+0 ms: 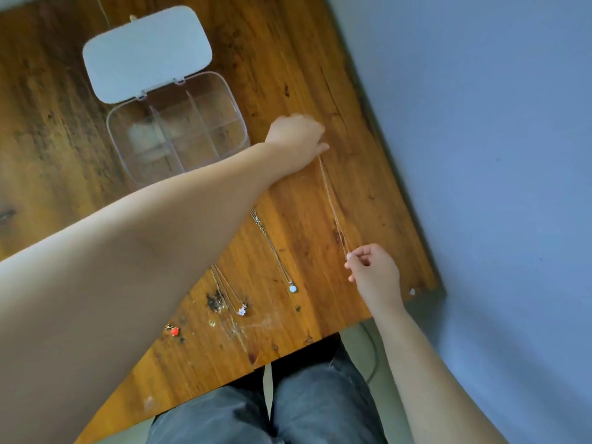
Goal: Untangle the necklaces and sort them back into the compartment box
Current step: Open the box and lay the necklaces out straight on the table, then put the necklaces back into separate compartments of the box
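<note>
Thin chain (333, 209) stretched taut over the table (288, 75), pinched at the far end by the left hand (296, 139), at the near end by the right hand (373, 270). Open box (179, 129) left of the far grip; three pendant necklaces (272, 248) laid between.

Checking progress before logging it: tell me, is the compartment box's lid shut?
No: the white lid is swung back flat on the table, leaving the clear compartment box open.
</note>
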